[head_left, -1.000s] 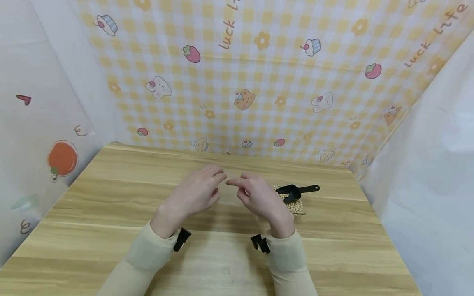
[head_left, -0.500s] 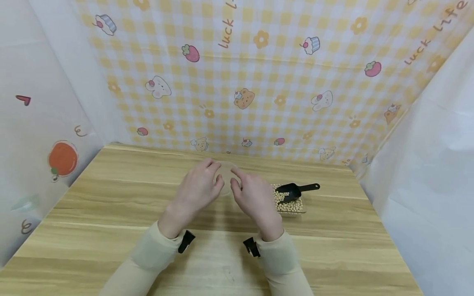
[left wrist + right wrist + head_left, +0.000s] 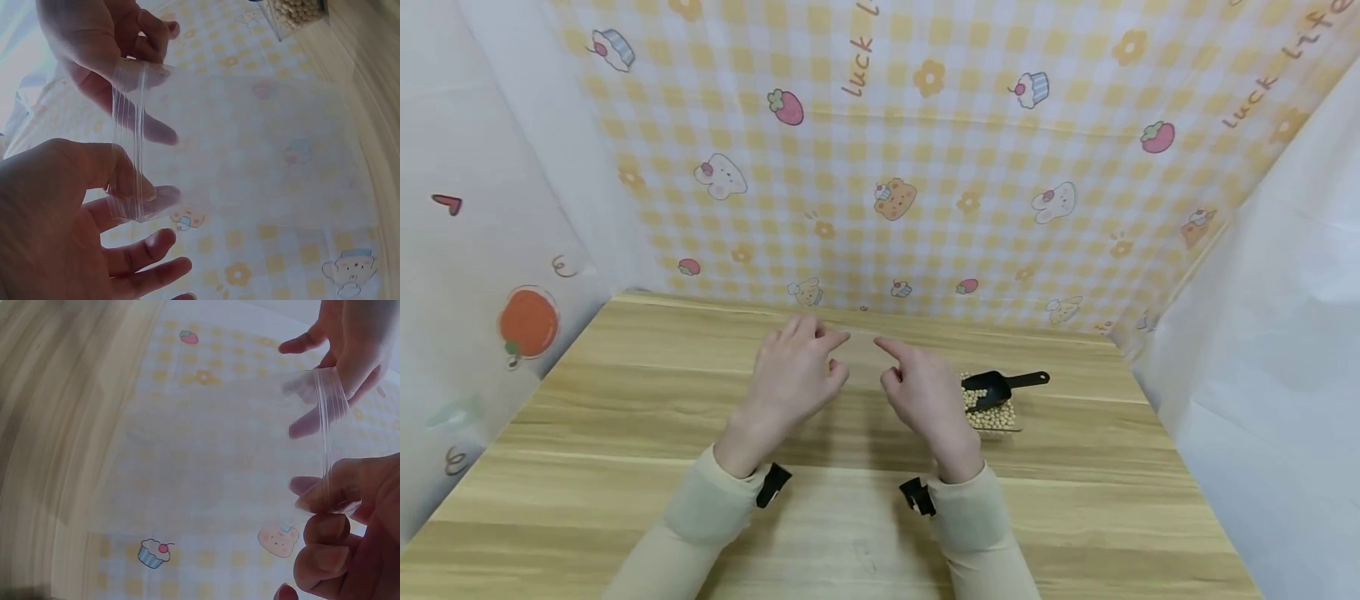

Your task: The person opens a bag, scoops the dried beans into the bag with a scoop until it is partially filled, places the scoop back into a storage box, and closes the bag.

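A clear zip-lock bag [image 3: 256, 144] hangs between both hands, its ridged zip strip uppermost toward the palms. My left hand [image 3: 793, 367] pinches one end of that mouth between thumb and index finger, with the other fingers spread loosely in the left wrist view. At the opposite end my right hand [image 3: 925, 392] pinches the mouth the same way, its remaining fingers curled in the right wrist view. Fingertips of both hands show through the film below the zip. From the head view the transparent bag is barely visible between the hands.
Right of my right hand stands a clear box [image 3: 1000, 430] of pale round beans [image 3: 992, 415]. A black scoop [image 3: 992, 387] lies in the beans, handle pointing right. The wooden table [image 3: 625, 400] meets a checked cloth backdrop [image 3: 887, 150] behind.
One second ago the hands were closer together; they then parted, and a rounded bag mouth showed between them. Now the index fingers point toward each other and that mouth looks narrower.
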Demonstrator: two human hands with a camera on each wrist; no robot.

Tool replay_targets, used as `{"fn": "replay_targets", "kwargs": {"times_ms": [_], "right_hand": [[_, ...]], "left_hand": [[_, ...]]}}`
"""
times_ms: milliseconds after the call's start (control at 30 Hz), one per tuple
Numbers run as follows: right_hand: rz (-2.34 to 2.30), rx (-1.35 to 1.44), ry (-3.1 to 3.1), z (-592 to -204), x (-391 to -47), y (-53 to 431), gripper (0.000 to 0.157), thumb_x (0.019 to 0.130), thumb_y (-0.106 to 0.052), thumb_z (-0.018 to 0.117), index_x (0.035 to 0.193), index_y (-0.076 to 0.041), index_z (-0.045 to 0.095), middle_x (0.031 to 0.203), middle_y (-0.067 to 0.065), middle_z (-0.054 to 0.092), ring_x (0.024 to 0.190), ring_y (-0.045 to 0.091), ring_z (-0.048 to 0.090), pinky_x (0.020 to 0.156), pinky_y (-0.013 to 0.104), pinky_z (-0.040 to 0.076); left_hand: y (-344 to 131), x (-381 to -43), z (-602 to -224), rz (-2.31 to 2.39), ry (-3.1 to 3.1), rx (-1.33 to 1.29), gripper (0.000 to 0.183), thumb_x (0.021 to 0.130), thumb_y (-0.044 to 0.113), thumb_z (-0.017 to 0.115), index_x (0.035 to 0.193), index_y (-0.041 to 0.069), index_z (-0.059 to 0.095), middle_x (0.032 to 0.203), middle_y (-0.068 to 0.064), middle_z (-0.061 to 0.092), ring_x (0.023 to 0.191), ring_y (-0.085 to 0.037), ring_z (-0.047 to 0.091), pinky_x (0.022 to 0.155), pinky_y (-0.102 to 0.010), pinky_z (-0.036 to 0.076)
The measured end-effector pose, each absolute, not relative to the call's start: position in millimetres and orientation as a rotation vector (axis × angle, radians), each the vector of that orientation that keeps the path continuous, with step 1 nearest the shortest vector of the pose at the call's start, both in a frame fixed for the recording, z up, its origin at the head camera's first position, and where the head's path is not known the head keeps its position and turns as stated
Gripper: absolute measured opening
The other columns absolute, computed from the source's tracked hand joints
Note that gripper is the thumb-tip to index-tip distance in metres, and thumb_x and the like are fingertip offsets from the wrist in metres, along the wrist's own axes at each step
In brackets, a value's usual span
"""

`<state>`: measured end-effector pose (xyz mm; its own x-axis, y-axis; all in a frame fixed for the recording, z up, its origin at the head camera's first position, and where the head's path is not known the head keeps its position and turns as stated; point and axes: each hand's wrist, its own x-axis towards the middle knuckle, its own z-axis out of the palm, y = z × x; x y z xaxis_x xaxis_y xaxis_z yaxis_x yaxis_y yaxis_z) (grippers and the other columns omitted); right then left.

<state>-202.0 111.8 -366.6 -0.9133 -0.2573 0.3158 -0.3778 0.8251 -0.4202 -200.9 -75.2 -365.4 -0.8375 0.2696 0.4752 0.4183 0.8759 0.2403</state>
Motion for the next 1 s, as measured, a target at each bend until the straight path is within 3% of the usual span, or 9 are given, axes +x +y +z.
{"fn": "replay_targets", "kwargs": {"times_ms": [300, 433, 567, 633, 733, 800, 900, 1000], "right_hand": [[0.693, 0.629, -2.756, -364.0, -202.4, 112.9, 0.043, 0.085, -0.006, 0.057, 0.126, -0.017, 0.066, 0.045, -0.01, 0.033, 0.038, 0.005, 0.024, 0.037, 0.021, 0.022], [0.755, 0.689, -2.807, -358.3, -200.2, 117.6, 0.038, 0.085, -0.007, 0.056, 0.119, -0.018, 0.069, 0.043, -0.011, 0.031, 0.036, 0.004, 0.025, 0.037, 0.021, 0.021], [0.785, 0.71, -2.849, -354.5, -197.1, 122.0, 0.038, 0.085, -0.007, 0.056, 0.117, -0.022, 0.071, 0.042, -0.013, 0.028, 0.037, 0.005, 0.022, 0.038, 0.022, 0.018], [0.748, 0.745, -2.838, -355.8, -195.8, 120.9, 0.039, 0.084, -0.008, 0.057, 0.116, -0.022, 0.072, 0.042, -0.013, 0.026, 0.038, 0.004, 0.021, 0.039, 0.022, 0.018], [0.706, 0.772, -2.813, -357.9, -193.4, 116.6, 0.039, 0.083, -0.008, 0.057, 0.117, -0.022, 0.071, 0.042, -0.015, 0.026, 0.037, 0.001, 0.021, 0.038, 0.021, 0.018], [0.699, 0.763, -2.797, -358.4, -192.7, 114.4, 0.041, 0.082, -0.008, 0.057, 0.12, -0.021, 0.07, 0.042, -0.015, 0.026, 0.036, 0.001, 0.02, 0.037, 0.02, 0.017], [0.737, 0.709, -2.8, -357.7, -192.9, 113.8, 0.045, 0.083, -0.009, 0.056, 0.126, -0.018, 0.067, 0.041, -0.013, 0.029, 0.034, 0.003, 0.021, 0.035, 0.02, 0.017], [0.792, 0.626, -2.811, -356.5, -193.3, 114.3, 0.046, 0.084, -0.009, 0.056, 0.128, -0.016, 0.065, 0.04, -0.012, 0.031, 0.034, 0.005, 0.022, 0.034, 0.02, 0.018]], "left_hand": [[-74.2, -196.1, -359.4, -0.525, -2.659, -0.505, 0.04, 0.08, 0.017, 0.057, 0.116, 0.011, 0.072, 0.115, -0.009, 0.066, 0.108, -0.031, 0.059, 0.084, -0.048, 0.045], [-77.4, -195.2, -355.5, -0.561, -2.734, -0.514, 0.038, 0.08, 0.019, 0.057, 0.113, 0.012, 0.074, 0.117, -0.009, 0.067, 0.081, -0.024, 0.062, 0.062, -0.037, 0.046], [-80.7, -195.5, -353.5, -0.658, -2.723, -0.498, 0.027, 0.081, 0.016, 0.058, 0.098, 0.012, 0.078, 0.1, -0.006, 0.072, 0.047, -0.01, 0.04, 0.04, -0.025, 0.029], [-81.9, -196.3, -354.7, -0.694, -2.682, -0.483, 0.023, 0.082, 0.014, 0.059, 0.09, 0.013, 0.08, 0.08, -0.002, 0.071, 0.041, -0.007, 0.028, 0.037, -0.022, 0.022], [-82.5, -197.9, -357.8, -0.709, -2.644, -0.462, 0.022, 0.082, 0.013, 0.06, 0.091, 0.012, 0.08, 0.072, -0.002, 0.069, 0.04, -0.005, 0.02, 0.037, -0.021, 0.017], [-82.6, -198.1, -358.4, -0.708, -2.655, -0.472, 0.023, 0.081, 0.012, 0.061, 0.096, 0.011, 0.079, 0.075, -0.002, 0.07, 0.04, -0.006, 0.019, 0.036, -0.021, 0.017], [-81.9, -197.5, -357.4, -0.689, -2.693, -0.519, 0.032, 0.079, 0.01, 0.061, 0.106, 0.008, 0.076, 0.094, -0.006, 0.073, 0.04, -0.006, 0.023, 0.036, -0.021, 0.019], [-81.3, -195.2, -354.9, -0.68, -2.746, -0.582, 0.037, 0.077, 0.008, 0.06, 0.112, 0.008, 0.074, 0.098, -0.006, 0.071, 0.042, -0.006, 0.027, 0.037, -0.021, 0.021]]}}
